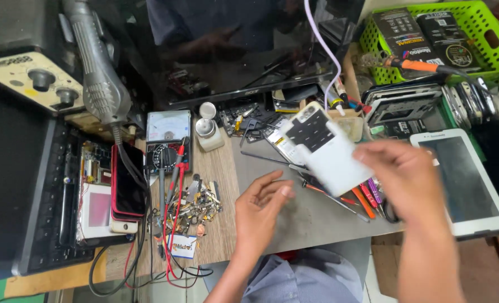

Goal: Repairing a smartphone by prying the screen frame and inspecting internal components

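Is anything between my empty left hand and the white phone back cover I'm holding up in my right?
Nothing visible. The left hand hangs open above the bare grey mat, and only open air separates it from the white phone back cover in the right hand.

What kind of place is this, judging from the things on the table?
Probably a phone repair bench. An analog multimeter with probes, a hot-air gun, and screwdrivers lie about, and the right hand holds a white phone.
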